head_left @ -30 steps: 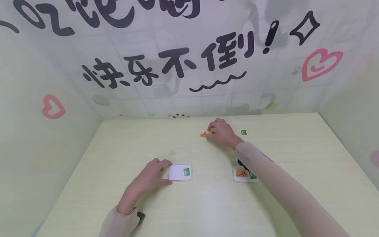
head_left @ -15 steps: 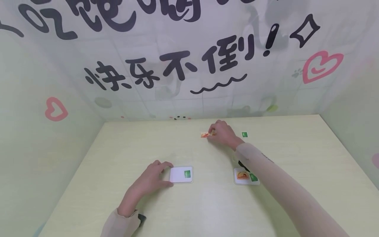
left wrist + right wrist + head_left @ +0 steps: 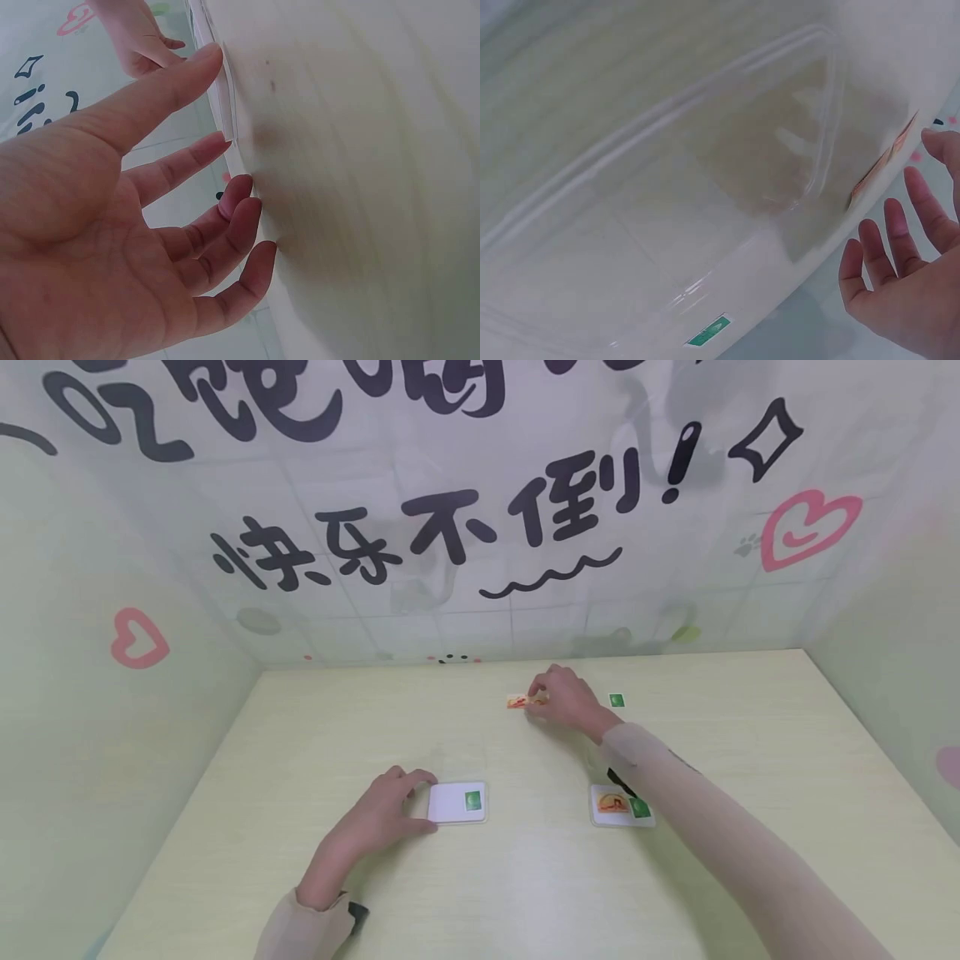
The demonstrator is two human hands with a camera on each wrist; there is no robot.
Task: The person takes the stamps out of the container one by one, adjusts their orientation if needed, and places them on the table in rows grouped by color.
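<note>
My left hand (image 3: 382, 810) has its thumb and index finger at the two corners of a white rounded card (image 3: 446, 803), holding its left end. A small green square (image 3: 472, 800) lies on that card's right part. In the left wrist view, the thumb and index fingertip reach the card's edge while the other fingers hang curved by the table. At the back, thumb and index finger of my right hand (image 3: 566, 697) straddle an orange picture card (image 3: 516, 701); more orange shows between them. Contact is partly hidden. In the right wrist view two orange pieces (image 3: 874, 176) lie end to end.
A second white card (image 3: 609, 820), with an orange picture and a green square, lies partly under my right forearm. Another green square (image 3: 617, 700) is right of my right hand. A clear plastic piece (image 3: 825, 112) is close to the right wrist camera. Walls enclose the table (image 3: 525, 893).
Both hands keep their positions at the cards. The head view has tilted and shifted slightly; otherwise no clear movement shows.
</note>
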